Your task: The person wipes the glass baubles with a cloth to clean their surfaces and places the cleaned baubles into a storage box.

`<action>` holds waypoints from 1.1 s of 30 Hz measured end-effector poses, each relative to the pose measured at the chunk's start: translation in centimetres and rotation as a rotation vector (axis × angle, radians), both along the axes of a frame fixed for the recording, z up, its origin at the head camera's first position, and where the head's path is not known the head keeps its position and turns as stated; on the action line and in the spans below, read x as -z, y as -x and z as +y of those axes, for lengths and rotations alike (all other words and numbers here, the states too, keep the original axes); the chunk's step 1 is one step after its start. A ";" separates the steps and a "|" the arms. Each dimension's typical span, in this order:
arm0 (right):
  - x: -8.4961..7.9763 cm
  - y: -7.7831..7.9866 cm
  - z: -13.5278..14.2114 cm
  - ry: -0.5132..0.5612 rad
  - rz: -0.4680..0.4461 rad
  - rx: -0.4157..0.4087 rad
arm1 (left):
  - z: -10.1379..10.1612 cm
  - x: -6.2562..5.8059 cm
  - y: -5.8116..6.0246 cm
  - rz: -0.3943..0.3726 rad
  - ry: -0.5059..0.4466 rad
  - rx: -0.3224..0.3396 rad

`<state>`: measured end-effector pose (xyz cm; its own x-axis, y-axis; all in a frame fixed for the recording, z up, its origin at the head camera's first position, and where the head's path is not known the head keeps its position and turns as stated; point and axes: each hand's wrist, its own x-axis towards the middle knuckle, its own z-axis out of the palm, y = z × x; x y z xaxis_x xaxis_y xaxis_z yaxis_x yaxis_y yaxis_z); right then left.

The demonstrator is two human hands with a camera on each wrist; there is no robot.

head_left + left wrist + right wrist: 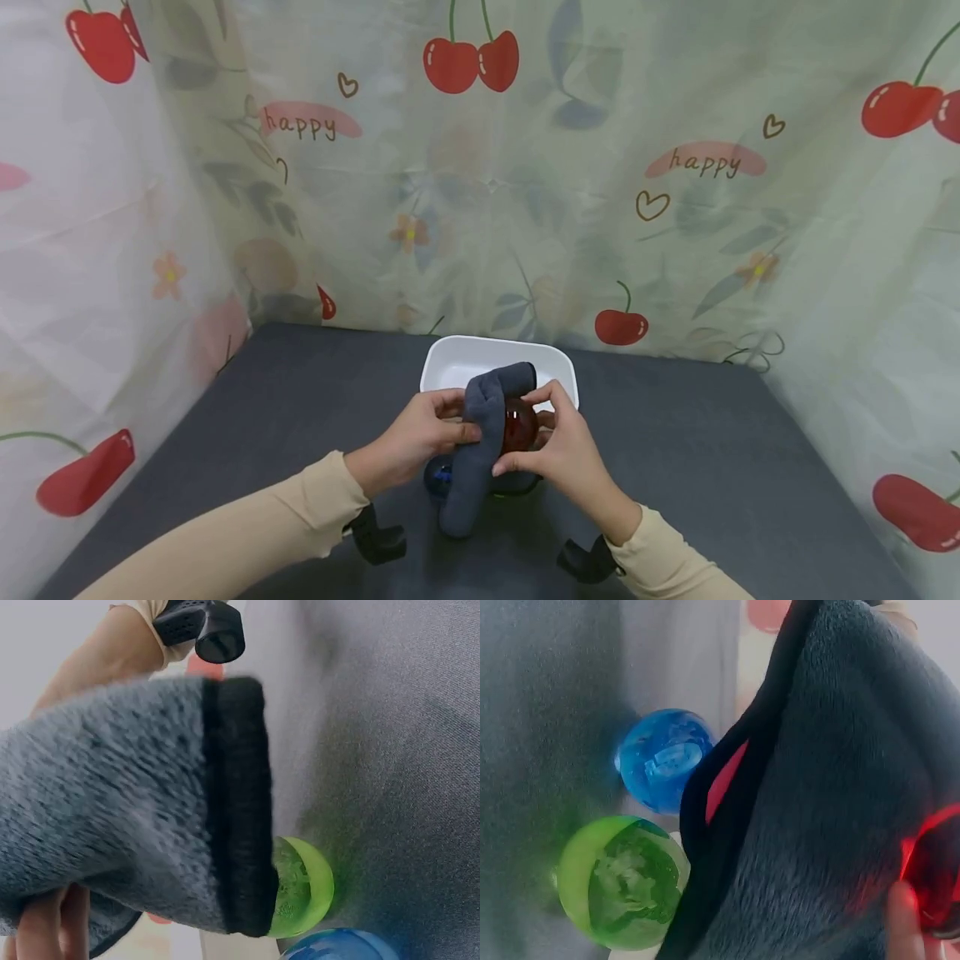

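My left hand pinches a dark grey fleecy cloth with a black edge band; the cloth hangs down in folds. In my right hand, a clear red ball is gripped between thumb and fingers, against the cloth's right side. It glows red at the edge of the right wrist view. Below on the table sit a clear blue ball and a clear green ball, apart from both hands. From the head view, the cloth and right hand hide most of the green ball.
A white tray stands just behind the hands, partly covered by the cloth. Dark grey fabric covers the table. A cherry-print curtain encloses the back and sides.
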<state>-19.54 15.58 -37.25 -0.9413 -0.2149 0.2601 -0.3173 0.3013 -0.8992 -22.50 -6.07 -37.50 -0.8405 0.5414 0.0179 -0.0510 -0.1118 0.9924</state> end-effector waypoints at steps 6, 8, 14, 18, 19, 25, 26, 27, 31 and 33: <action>-0.4 0.2 1.1 0.125 -0.043 -0.154 | -0.2 -0.2 -0.1 0.003 -0.023 -0.008; -0.7 0.2 1.4 0.083 -0.008 -0.152 | -0.2 -0.3 -0.1 0.001 -0.023 -0.020; -1.6 0.0 1.5 -0.182 0.162 -0.057 | -0.1 0.0 0.0 -0.006 -0.018 -0.045; -1.4 0.0 1.4 -0.102 0.122 -0.094 | 0.2 0.2 0.0 -0.031 -0.029 -0.013; -1.3 0.0 1.3 -0.073 0.104 -0.111 | 0.2 0.2 0.0 -0.036 -0.031 -0.003; -1.3 -0.1 1.3 -0.237 0.284 -0.100 | 0.2 0.0 -0.1 -0.014 -0.015 -0.008; -1.4 -0.1 1.3 -0.299 0.334 -0.082 | 0.2 -0.1 -0.1 -0.005 -0.009 -0.017; -1.6 -0.1 1.3 -0.349 0.373 -0.069 | 0.1 0.0 -0.1 0.002 -0.005 -0.027; -1.5 -0.2 1.4 -0.335 0.377 -0.083 | -0.2 0.1 0.1 0.015 0.008 -0.050; -1.0 -0.1 1.4 -0.212 0.330 -0.113 | -0.3 0.2 0.2 0.005 -0.005 -0.039</action>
<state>-19.44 17.03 -36.21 -0.7820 -0.3931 0.4836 -0.6203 0.4156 -0.6652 -22.68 -6.40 -37.65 -0.8607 0.5085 0.0248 -0.0417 -0.1189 0.9920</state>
